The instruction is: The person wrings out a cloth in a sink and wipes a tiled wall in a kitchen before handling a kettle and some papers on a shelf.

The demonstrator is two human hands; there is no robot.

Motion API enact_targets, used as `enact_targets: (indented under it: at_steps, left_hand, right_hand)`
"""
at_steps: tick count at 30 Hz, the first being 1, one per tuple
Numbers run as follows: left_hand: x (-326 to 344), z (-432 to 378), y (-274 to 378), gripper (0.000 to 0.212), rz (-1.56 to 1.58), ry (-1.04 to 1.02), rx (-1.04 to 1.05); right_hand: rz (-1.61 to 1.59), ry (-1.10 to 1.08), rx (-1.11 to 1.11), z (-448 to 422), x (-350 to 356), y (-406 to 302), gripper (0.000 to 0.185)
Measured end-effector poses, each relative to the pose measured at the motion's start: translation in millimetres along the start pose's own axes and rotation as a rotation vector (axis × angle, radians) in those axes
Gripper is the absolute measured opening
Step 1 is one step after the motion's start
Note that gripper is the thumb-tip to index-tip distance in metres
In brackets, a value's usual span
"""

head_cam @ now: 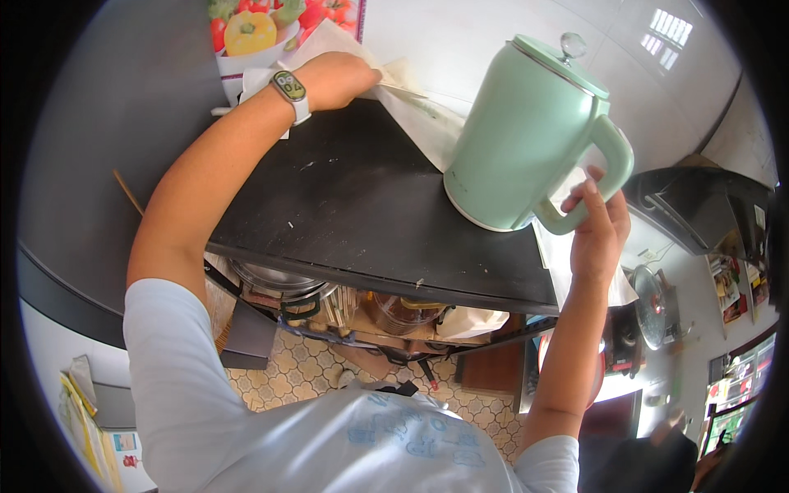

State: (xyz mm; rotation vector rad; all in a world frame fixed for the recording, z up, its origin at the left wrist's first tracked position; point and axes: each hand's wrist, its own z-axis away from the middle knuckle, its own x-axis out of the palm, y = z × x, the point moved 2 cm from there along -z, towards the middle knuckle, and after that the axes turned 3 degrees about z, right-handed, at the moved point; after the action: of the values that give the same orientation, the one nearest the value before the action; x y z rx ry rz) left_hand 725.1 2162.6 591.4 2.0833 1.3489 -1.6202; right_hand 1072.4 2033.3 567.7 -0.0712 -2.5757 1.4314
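A pale green kettle (524, 135) with a clear knob on its lid stands tilted in view at the right of a black shelf top (345, 203). My right hand (598, 228) grips the lower part of its handle. At the back, my left hand (339, 80), with a smart band on the wrist, has its fingers closed on a sheet of white paper (419, 117). The sheet runs along the wall towards the kettle and passes behind it. More white paper (561, 265) hangs over the right end of the top. My left fingertips are partly hidden.
A box with pictured vegetables (249, 37) stands against the tiled wall at the back left. Below the top, a shelf holds a metal pot (277, 277), a clear container (400, 314) and a white bag (471, 321). At the lower right is a dark-clothed person (653, 459), near a lidded pan (650, 308).
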Motion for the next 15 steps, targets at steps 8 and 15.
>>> enact_targets:
  at_steps: [8,15]
  left_hand:
    - [-26.8,22.9,19.1,0.014,-0.097,0.076,-0.050]
    - [-57.1,111.5,-52.2,0.034,-0.136,0.174,-0.199]
  right_hand:
    - [0.060,0.375,-0.033,-15.9,20.0,-1.6,0.022]
    - [0.110,0.428,-0.102,-10.1,19.4,0.6,0.021]
